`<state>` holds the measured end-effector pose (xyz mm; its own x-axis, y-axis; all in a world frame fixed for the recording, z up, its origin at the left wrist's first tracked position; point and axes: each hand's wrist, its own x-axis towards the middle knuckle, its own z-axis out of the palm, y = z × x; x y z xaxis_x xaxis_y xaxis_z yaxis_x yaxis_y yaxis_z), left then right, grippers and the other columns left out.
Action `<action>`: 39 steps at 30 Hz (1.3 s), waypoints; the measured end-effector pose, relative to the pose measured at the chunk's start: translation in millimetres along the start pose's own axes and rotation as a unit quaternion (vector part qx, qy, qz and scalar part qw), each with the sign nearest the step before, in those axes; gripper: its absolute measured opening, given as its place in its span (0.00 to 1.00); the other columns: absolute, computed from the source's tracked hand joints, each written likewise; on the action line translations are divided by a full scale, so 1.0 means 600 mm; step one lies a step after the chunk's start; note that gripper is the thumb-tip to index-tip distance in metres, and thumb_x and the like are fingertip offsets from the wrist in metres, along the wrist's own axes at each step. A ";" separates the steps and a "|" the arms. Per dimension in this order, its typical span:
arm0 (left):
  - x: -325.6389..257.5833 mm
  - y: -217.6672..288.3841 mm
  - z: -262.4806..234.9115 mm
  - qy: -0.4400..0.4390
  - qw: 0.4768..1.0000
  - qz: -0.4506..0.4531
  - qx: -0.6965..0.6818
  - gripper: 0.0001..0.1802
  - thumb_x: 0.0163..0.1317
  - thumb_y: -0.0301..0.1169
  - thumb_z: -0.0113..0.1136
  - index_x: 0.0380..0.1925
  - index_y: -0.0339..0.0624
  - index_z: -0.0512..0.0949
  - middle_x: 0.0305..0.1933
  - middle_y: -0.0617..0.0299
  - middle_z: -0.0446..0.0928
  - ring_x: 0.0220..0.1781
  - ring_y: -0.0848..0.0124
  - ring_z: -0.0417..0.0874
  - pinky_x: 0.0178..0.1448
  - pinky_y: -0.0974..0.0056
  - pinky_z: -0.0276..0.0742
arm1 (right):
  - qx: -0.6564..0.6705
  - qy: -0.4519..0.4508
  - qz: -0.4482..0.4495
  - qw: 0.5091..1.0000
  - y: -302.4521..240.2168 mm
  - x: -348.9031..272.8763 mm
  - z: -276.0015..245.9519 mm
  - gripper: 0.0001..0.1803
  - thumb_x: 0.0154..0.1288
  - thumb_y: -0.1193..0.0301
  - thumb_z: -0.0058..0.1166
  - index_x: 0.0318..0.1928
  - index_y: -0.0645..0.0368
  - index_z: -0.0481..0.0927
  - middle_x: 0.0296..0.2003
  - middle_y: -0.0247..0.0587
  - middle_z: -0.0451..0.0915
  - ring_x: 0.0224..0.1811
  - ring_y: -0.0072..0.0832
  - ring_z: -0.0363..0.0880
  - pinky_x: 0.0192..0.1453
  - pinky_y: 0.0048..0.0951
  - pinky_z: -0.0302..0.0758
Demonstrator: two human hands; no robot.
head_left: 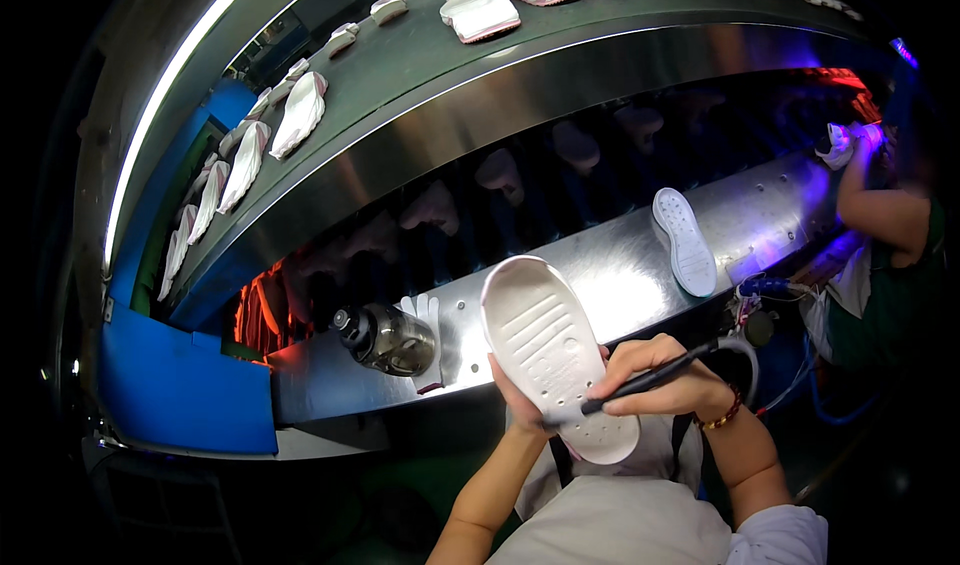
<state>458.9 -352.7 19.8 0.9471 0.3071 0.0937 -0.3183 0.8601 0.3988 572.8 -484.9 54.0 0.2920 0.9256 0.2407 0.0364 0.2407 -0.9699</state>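
In front of my body a white shoe sole (540,330) is tilted up, its ribbed and dimpled inner face toward me. My left hand (517,403) grips it by the left edge, with the fingers mostly hidden behind. A black-handled brush (592,406) is pinched in the fingers of my right hand (660,383). The brush's tip is blurred over the lower part of the sole, near the small holes. Another white sole (686,243) lies apart on the metal ledge, beyond my right hand.
A dark bottle (392,339) and a white glove (428,335) rest on the metal ledge (590,265). Behind it, dim shoe forms line a dark opening. White shoe uppers (300,115) sit on the green conveyor (400,75) above. A co-worker's arm (885,205) is at the right.
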 end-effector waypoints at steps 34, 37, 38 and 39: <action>0.016 -0.011 -0.011 -0.072 0.995 0.052 -0.044 0.47 0.49 0.67 0.37 0.63 0.52 0.42 0.64 0.53 0.49 0.60 0.53 0.59 0.58 0.41 0.59 | 0.037 0.119 -0.022 0.992 0.033 -0.022 0.028 0.13 0.44 0.80 0.60 0.35 0.59 0.79 0.34 0.37 0.78 0.36 0.23 0.73 0.44 0.22 0.69; 0.016 -0.013 -0.025 -0.037 0.995 0.047 -0.084 0.46 0.48 0.64 0.47 0.61 0.49 0.50 0.60 0.59 0.57 0.57 0.56 0.63 0.55 0.43 0.63 | -0.033 0.078 -0.016 0.996 0.028 -0.023 0.027 0.13 0.43 0.79 0.61 0.34 0.58 0.80 0.33 0.37 0.79 0.36 0.24 0.73 0.42 0.22 0.69; 0.013 -0.012 -0.024 -0.029 0.994 0.041 -0.093 0.45 0.48 0.63 0.48 0.60 0.48 0.51 0.60 0.58 0.58 0.57 0.57 0.64 0.55 0.44 0.63 | -0.020 0.052 -0.028 0.998 0.027 -0.024 0.027 0.13 0.42 0.78 0.62 0.34 0.57 0.80 0.32 0.37 0.79 0.35 0.24 0.73 0.41 0.22 0.69; 0.009 -0.011 -0.020 -0.021 0.994 0.034 -0.102 0.45 0.48 0.62 0.49 0.60 0.47 0.52 0.59 0.58 0.60 0.56 0.57 0.64 0.54 0.44 0.63 | -0.007 0.028 -0.041 0.999 0.026 -0.026 0.027 0.13 0.42 0.77 0.62 0.33 0.56 0.81 0.31 0.37 0.79 0.35 0.24 0.73 0.41 0.22 0.69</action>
<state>465.6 -351.8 6.6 0.9224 0.3540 0.1542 -0.3799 0.9037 0.1975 553.4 -491.1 35.4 0.3399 0.8851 0.3179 0.0761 0.3110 -0.9473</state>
